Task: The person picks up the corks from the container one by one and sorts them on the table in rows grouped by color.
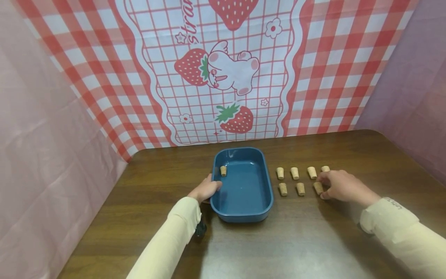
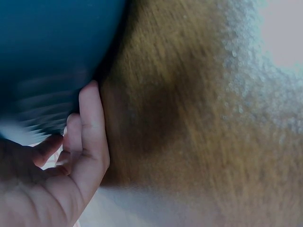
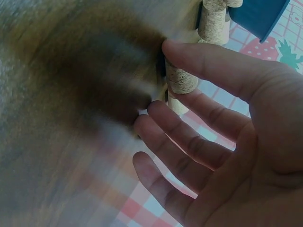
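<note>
A blue rectangular tray point(image 1: 242, 219) sits on the table, with one cork stopper point(image 1: 223, 171) inside near its left wall. My left hand point(image 1: 205, 190) grips the tray's left side, thumb over the rim and fingers along the outside; the left wrist view shows the fingers point(image 2: 92, 127) against the outer wall, low by the tabletop. To the right of the tray, several tapered corks stand in two rows. My right hand point(image 1: 343, 188) has thumb and index finger around the rightmost front-row cork point(image 3: 182, 80), pinching it at the table. Its other fingers are spread loosely.
Back-row corks point(image 1: 311, 173) stand close to the right hand, one partly hidden behind it point(image 1: 325, 169). More front-row corks point(image 1: 300, 189) lie between that hand and the tray. A strawberry-print checked cloth point(image 1: 223, 116) hangs behind the wooden table point(image 1: 156, 217).
</note>
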`<action>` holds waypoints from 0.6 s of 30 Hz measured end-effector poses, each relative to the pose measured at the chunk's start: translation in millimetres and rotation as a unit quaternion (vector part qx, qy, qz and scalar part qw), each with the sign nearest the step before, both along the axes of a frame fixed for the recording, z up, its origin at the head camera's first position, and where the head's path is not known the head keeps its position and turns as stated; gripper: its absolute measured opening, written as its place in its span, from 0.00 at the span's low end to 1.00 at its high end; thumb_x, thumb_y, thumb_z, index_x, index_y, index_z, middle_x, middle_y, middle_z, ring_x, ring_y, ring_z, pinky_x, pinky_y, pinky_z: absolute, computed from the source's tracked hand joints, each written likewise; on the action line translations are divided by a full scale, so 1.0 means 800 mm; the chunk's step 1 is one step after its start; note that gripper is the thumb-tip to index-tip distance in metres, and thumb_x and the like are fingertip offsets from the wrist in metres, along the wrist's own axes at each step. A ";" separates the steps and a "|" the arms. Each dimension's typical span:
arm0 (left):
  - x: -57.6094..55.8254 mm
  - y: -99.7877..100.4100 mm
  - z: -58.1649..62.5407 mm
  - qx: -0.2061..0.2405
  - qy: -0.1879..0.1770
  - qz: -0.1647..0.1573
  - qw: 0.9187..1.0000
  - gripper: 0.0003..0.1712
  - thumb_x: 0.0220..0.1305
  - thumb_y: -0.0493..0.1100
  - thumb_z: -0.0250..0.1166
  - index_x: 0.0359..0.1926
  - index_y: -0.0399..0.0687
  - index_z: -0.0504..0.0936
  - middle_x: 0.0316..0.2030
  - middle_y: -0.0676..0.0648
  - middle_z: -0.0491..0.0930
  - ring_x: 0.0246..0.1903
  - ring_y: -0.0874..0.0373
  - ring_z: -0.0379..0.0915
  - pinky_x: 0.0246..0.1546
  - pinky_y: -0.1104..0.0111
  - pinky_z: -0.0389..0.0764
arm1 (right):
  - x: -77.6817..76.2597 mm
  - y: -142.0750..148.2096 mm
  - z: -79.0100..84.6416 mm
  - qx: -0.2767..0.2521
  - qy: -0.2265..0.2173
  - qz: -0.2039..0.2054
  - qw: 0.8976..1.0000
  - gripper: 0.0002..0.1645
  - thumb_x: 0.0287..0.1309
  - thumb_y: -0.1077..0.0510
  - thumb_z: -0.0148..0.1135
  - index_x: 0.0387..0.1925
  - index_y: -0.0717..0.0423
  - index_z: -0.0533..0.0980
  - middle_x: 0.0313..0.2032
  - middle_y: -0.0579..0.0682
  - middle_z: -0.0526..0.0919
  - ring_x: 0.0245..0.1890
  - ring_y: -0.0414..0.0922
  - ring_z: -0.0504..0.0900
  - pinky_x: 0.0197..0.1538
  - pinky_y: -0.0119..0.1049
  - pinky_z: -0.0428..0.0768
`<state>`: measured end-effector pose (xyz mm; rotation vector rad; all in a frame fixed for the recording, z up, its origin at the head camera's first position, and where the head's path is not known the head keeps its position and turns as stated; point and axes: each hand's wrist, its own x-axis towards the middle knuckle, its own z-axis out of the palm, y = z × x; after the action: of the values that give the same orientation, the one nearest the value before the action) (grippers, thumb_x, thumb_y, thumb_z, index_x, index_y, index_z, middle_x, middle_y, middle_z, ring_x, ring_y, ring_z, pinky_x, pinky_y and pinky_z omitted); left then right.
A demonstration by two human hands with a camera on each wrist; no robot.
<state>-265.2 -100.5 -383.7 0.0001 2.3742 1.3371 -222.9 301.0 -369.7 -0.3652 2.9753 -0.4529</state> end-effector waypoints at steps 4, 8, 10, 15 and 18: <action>0.000 0.001 0.000 0.000 -0.002 0.003 1.000 0.44 0.60 0.40 0.51 0.77 0.34 0.51 0.64 0.34 0.64 0.56 0.43 0.69 0.54 0.46 0.78 | 0.000 0.000 0.001 0.003 -0.001 0.000 1.000 0.24 0.43 0.60 0.80 0.43 0.64 0.81 0.41 0.62 0.84 0.43 0.63 0.82 0.45 0.62 0.78; 0.000 0.001 0.000 0.001 0.001 0.004 1.000 0.44 0.58 0.40 0.51 0.76 0.34 0.52 0.64 0.34 0.64 0.55 0.42 0.70 0.52 0.47 0.79 | 0.000 -0.001 0.002 0.001 -0.005 -0.001 1.000 0.25 0.43 0.60 0.80 0.44 0.64 0.81 0.41 0.64 0.84 0.44 0.65 0.81 0.46 0.63 0.78; 0.000 0.000 -0.001 0.002 0.003 0.003 1.000 0.44 0.58 0.40 0.51 0.76 0.34 0.52 0.63 0.34 0.65 0.54 0.43 0.70 0.51 0.47 0.80 | -0.001 -0.002 0.004 -0.006 -0.005 0.001 1.000 0.25 0.43 0.60 0.80 0.44 0.64 0.81 0.41 0.63 0.84 0.44 0.64 0.81 0.46 0.63 0.78; -0.001 0.000 -0.002 0.006 0.002 0.001 1.000 0.43 0.59 0.40 0.51 0.76 0.34 0.53 0.62 0.34 0.65 0.54 0.43 0.71 0.51 0.48 0.80 | -0.003 -0.003 0.019 -0.045 0.001 0.018 0.999 0.25 0.42 0.59 0.80 0.44 0.64 0.82 0.37 0.54 0.85 0.39 0.55 0.82 0.43 0.55 0.80; -0.002 -0.001 -0.002 0.005 0.000 0.001 1.000 0.43 0.59 0.40 0.51 0.76 0.34 0.52 0.63 0.34 0.65 0.54 0.43 0.70 0.52 0.48 0.79 | -0.006 -0.005 0.035 -0.054 0.001 0.033 0.998 0.30 0.41 0.57 0.80 0.47 0.66 0.81 0.39 0.55 0.85 0.39 0.54 0.82 0.42 0.52 0.80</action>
<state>-266.6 -101.0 -385.4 -0.0006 2.3678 1.3499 -227.3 296.8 -341.8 -0.4729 2.9367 -0.6072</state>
